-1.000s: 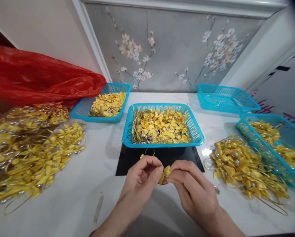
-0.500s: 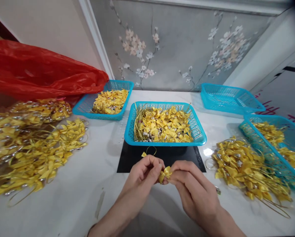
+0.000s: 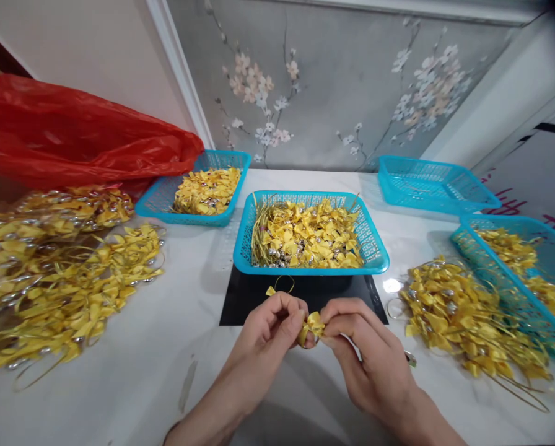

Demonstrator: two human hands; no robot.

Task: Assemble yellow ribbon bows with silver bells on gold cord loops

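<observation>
Between my two hands is a small yellow ribbon bow (image 3: 313, 324), held over the table just in front of a black mat (image 3: 337, 298). My left hand (image 3: 277, 328) pinches the bow from the left, thumb against the fingers. From the right, the fingertips of my right hand (image 3: 368, 344) are closed on the bow's edge. A thin gold cord loop (image 3: 285, 283) with a bit of yellow ribbon shows beyond my left fingers. Behind the mat stands a blue basket (image 3: 311, 271) full of yellow bows with silver bells and gold cords.
Yellow bows heap at the left (image 3: 96, 279) and right (image 3: 458, 316). Blue baskets stand at back left (image 3: 184, 218), back right (image 3: 440, 204) and right (image 3: 514, 279). A red plastic bag (image 3: 82, 136) lies at far left. A small metal tool (image 3: 410, 358) sits beside my right hand.
My right hand's fingers have shifted slightly at the bow's right edge, and the bow has turned a little. My left hand stays almost still.
</observation>
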